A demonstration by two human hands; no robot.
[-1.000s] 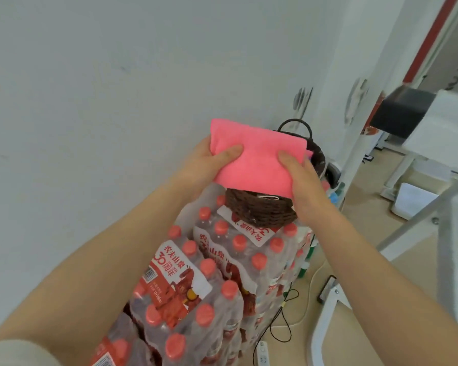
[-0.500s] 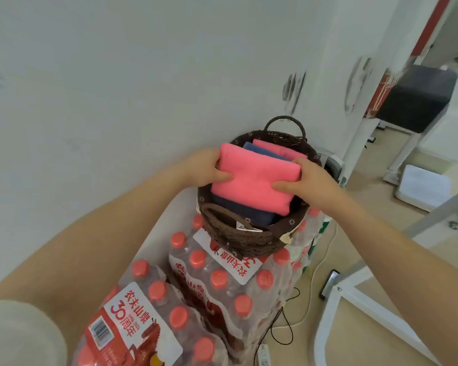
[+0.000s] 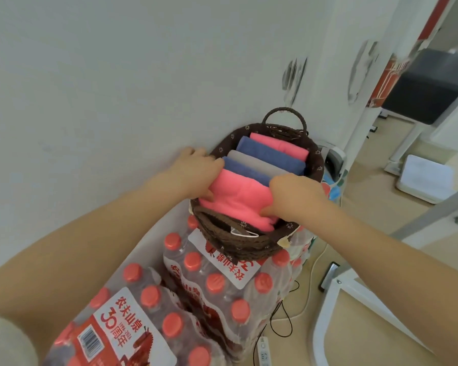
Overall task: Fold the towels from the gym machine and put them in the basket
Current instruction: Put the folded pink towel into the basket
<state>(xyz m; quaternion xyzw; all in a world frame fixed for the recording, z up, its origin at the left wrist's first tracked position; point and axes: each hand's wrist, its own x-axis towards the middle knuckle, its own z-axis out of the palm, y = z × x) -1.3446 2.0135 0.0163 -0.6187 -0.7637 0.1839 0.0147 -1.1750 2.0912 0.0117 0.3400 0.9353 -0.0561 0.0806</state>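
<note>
Towels stand folded on edge in a row inside the dark brown woven basket, and the nearest is the pink towel that both hands are on. It is a bright coral pink with a soft, slightly fuzzy nap, folded into a thick pad whose rounded fold faces up; it fills the near end of the basket, just behind the near handle. The left hand holds its left end, thumb curled down over the near face and fingers tucked behind it, between it and the next towel. The right hand pinches its right end, fingers bent over the top and thumb pressing into the near face, so the cloth puckers there.

Behind it, touching in turn, come a blue towel, a grey towel, a second blue towel and a far pink towel against the far rim. The basket's inner lining is brown with small white flowers, and its far handle stands upright by the white wall.

The basket sits on top of a shrink-wrapped pack of water bottles with red caps, at the pack's far edge next to the wall; a second such pack lies nearer and lower. To the right, on the floor, run cables and a white power strip, beside a white metal frame. A black padded seat shows at the upper right.
</note>
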